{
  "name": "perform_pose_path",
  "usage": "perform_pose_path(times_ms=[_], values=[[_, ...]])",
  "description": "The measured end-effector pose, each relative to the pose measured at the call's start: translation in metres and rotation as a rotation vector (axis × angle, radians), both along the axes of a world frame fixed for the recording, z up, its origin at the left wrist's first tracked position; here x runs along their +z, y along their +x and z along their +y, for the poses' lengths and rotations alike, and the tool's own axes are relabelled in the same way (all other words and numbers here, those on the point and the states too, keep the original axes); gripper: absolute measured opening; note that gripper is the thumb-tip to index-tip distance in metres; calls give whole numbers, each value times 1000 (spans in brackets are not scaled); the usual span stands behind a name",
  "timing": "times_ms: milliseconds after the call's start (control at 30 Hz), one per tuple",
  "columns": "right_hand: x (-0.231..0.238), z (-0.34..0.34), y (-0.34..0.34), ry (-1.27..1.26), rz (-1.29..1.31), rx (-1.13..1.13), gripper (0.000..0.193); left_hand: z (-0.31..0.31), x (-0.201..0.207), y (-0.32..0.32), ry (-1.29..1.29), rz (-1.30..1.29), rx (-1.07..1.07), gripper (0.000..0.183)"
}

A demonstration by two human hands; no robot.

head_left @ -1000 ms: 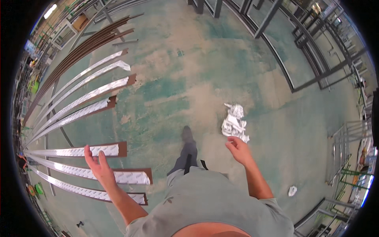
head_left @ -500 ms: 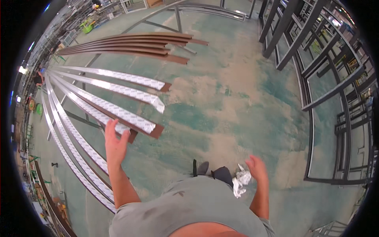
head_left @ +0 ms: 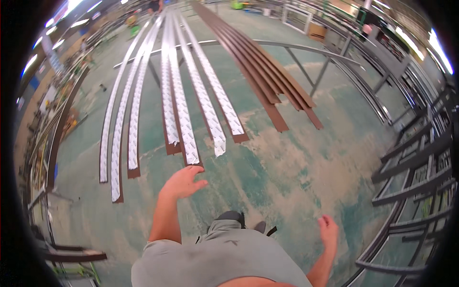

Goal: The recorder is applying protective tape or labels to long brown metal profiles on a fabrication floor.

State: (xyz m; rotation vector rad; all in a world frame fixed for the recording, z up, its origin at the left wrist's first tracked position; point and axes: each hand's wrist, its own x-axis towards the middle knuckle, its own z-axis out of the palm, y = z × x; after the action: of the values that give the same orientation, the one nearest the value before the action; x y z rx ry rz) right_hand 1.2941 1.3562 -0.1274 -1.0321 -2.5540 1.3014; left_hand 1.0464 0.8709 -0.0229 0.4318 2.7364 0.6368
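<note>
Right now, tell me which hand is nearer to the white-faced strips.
Left. The left hand is right by the near end of one of the white-faced strips, contact unclear; the right hand is well apart, off to their right.

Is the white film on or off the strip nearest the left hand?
On: white film lies along the brown strip, near end bare.

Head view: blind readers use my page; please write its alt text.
A person's left hand is near the end of a white-faced brown strip, one of seven; the right hand hangs free. Bare brown strips lie to the right.
</note>
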Motion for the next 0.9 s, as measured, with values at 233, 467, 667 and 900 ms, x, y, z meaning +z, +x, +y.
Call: perform_pose_path(times_ms=[233,467,667,900], values=[[24,85,-121,-138,143,175,33,-13,13,34,302,124,341,44],[56,98,-296,-115,167,521,31,-74,-14,45,352,461,709,34],[81,114,-439,-136,233,368,40,-61,-5,-8,1277,263,757,31],[82,180,-539,-122,-18,368,66,98,-4,-109,1335,-299,358,50]])
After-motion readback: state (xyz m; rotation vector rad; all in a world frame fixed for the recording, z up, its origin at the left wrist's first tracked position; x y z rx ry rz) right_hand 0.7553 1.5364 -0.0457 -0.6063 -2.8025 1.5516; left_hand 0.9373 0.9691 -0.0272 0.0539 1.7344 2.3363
